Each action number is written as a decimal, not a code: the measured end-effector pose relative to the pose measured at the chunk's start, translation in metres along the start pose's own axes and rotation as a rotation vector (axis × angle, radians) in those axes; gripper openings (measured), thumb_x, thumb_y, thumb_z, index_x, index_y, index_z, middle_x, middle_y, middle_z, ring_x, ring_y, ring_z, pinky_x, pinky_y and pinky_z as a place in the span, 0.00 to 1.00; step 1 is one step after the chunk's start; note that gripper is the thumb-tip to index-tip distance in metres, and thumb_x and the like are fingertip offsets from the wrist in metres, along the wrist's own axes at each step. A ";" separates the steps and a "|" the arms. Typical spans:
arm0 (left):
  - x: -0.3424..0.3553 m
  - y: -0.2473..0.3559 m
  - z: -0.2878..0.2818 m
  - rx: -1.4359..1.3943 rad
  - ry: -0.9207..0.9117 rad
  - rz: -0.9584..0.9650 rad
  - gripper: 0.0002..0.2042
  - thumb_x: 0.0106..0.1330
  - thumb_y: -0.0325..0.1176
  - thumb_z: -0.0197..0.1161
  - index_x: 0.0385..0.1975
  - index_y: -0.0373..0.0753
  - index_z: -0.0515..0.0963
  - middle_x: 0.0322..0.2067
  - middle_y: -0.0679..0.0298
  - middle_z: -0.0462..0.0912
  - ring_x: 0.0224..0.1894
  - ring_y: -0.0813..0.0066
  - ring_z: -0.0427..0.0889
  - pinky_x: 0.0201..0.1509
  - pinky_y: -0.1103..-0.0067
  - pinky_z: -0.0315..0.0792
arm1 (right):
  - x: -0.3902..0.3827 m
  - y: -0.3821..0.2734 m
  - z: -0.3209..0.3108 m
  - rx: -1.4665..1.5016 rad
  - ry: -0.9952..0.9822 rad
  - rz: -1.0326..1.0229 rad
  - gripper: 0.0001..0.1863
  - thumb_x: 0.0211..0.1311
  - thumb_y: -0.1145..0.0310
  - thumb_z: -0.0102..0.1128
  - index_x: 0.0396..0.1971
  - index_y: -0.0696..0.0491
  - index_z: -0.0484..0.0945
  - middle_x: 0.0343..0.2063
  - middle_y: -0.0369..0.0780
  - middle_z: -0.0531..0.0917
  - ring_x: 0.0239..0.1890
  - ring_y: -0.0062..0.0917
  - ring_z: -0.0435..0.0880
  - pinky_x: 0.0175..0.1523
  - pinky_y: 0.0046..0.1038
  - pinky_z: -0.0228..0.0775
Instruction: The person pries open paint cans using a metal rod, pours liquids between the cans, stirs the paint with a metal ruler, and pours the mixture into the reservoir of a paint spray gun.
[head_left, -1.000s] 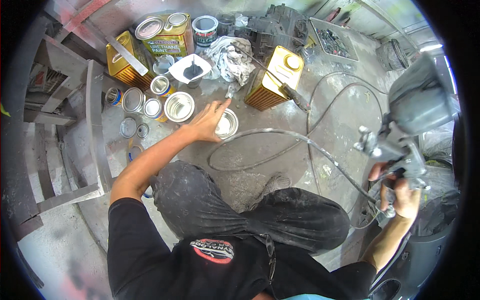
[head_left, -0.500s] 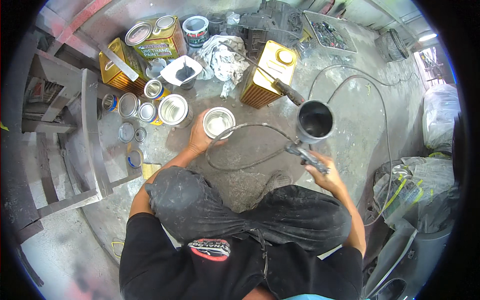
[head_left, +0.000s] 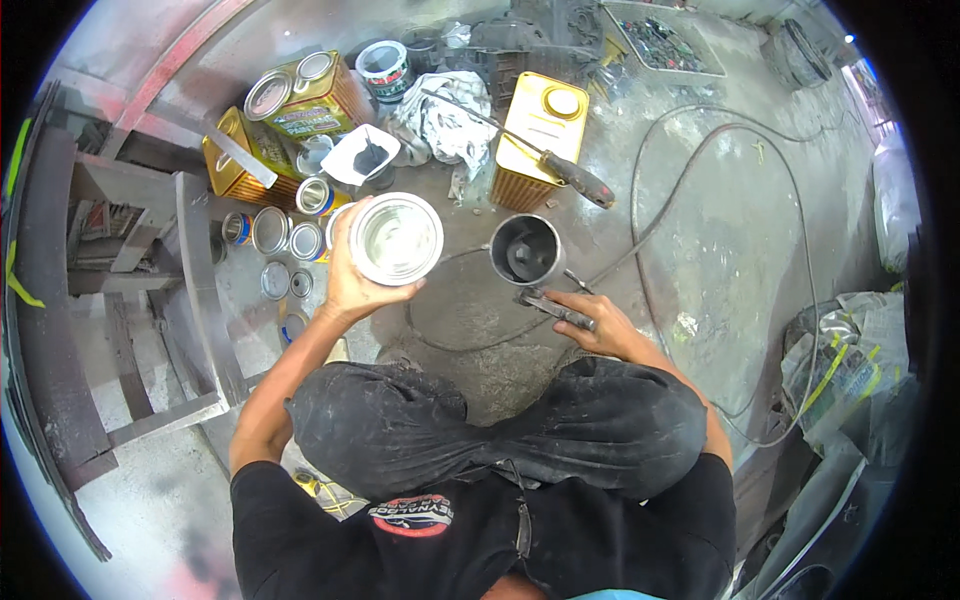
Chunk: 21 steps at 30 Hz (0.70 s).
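My left hand (head_left: 345,270) grips a round metal can (head_left: 396,240) by its side, raised off the floor. The can's mouth faces up and its inside looks pale and shiny; how much liquid is in it I cannot tell. To the right, my right hand (head_left: 606,328) is closed round the handle of a spray gun (head_left: 562,310). The gun's dark, open cup (head_left: 526,252) stands upright above it, a hand's width or so from the can. Something small shows dark at the cup's bottom. A hose (head_left: 470,345) loops on the floor behind the gun.
Several small tins (head_left: 270,232) and loose lids (head_left: 275,281) stand left, beside a wooden frame (head_left: 195,270). Farther back are large rectangular tins (head_left: 330,105), a white container (head_left: 352,155), a rag (head_left: 465,105), and a yellow tin (head_left: 545,120) with a screwdriver-like tool (head_left: 578,178) across it.
My left hand has lifted the can and brought it left, nearer to me. My right hand has moved left with the spray gun, bringing its cup closer to the can.
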<state>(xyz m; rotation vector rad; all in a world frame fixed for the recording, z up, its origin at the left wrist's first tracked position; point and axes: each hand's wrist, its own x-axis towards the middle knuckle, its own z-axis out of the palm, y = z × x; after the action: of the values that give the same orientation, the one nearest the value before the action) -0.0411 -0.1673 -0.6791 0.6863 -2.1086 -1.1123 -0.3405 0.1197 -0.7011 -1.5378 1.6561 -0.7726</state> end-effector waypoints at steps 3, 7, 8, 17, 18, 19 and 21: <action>0.015 0.028 -0.016 0.057 -0.087 0.033 0.57 0.32 0.41 0.87 0.69 0.32 0.64 0.60 0.53 0.73 0.64 0.57 0.73 0.71 0.64 0.66 | 0.012 0.001 0.008 0.018 0.043 -0.049 0.27 0.65 0.58 0.71 0.61 0.54 0.80 0.49 0.52 0.87 0.48 0.50 0.87 0.51 0.42 0.79; 0.045 0.083 -0.028 0.252 -0.256 0.143 0.57 0.31 0.43 0.87 0.69 0.35 0.65 0.60 0.54 0.74 0.65 0.54 0.72 0.71 0.61 0.63 | 0.027 -0.003 0.016 0.052 0.056 -0.082 0.27 0.65 0.58 0.71 0.61 0.55 0.80 0.49 0.52 0.87 0.48 0.49 0.87 0.51 0.42 0.79; 0.049 0.093 -0.029 0.255 -0.259 0.143 0.57 0.31 0.43 0.87 0.69 0.35 0.65 0.60 0.54 0.74 0.65 0.54 0.72 0.71 0.61 0.63 | 0.028 -0.007 0.015 0.048 0.040 -0.069 0.28 0.65 0.57 0.71 0.61 0.55 0.79 0.49 0.52 0.87 0.49 0.49 0.87 0.52 0.42 0.79; 0.067 0.164 -0.021 0.615 -0.468 0.164 0.55 0.28 0.41 0.83 0.68 0.40 0.68 0.59 0.56 0.73 0.63 0.56 0.71 0.64 0.62 0.57 | 0.027 -0.001 0.028 0.032 0.058 -0.128 0.28 0.66 0.57 0.70 0.62 0.55 0.79 0.50 0.50 0.87 0.49 0.48 0.87 0.52 0.41 0.80; 0.068 0.169 -0.019 0.674 -0.490 0.177 0.55 0.29 0.41 0.83 0.69 0.42 0.68 0.59 0.56 0.73 0.63 0.56 0.71 0.63 0.61 0.57 | 0.026 -0.002 0.028 0.024 0.047 -0.124 0.28 0.66 0.57 0.70 0.62 0.55 0.78 0.50 0.50 0.87 0.48 0.48 0.87 0.52 0.41 0.80; 0.070 0.177 -0.017 0.693 -0.513 0.165 0.56 0.28 0.40 0.83 0.69 0.44 0.68 0.58 0.57 0.72 0.63 0.57 0.71 0.62 0.61 0.57 | 0.025 -0.003 0.028 0.025 0.053 -0.121 0.28 0.66 0.57 0.70 0.62 0.55 0.78 0.50 0.50 0.87 0.48 0.48 0.87 0.52 0.41 0.80; 0.072 0.187 -0.014 0.713 -0.531 0.179 0.56 0.27 0.39 0.85 0.69 0.43 0.68 0.57 0.56 0.73 0.62 0.56 0.72 0.62 0.57 0.57 | 0.024 -0.004 0.027 0.039 0.075 -0.160 0.28 0.66 0.57 0.70 0.62 0.55 0.78 0.49 0.50 0.87 0.48 0.48 0.87 0.51 0.41 0.80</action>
<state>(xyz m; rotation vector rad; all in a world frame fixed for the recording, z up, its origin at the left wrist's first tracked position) -0.1052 -0.1304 -0.4923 0.5191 -3.0008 -0.4418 -0.3158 0.0971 -0.7157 -1.6457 1.5759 -0.9525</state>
